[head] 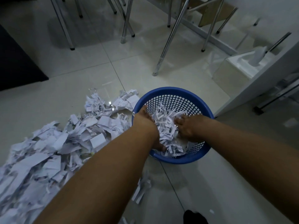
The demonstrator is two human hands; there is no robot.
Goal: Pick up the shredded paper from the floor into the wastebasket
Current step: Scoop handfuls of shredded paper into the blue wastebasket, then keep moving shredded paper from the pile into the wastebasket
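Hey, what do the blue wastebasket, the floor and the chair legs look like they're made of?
Wastebasket: plastic by the look, blue, slightly glossy, with a moulded lattice wall.
Floor: probably glazed tile, pale and glossy, with grout lines and reflections.
Chair legs: likely chromed metal tube, shiny, with dark caps at the feet.

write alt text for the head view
The left hand and right hand hold shredded paper between them inside a blue wastebasket on the floor. A paper pile lies left of it; chair legs stand beyond.

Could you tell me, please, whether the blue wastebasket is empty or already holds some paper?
Holds paper: shredded paper lies heaped inside the blue wastebasket, whose far mesh wall is bare above it.
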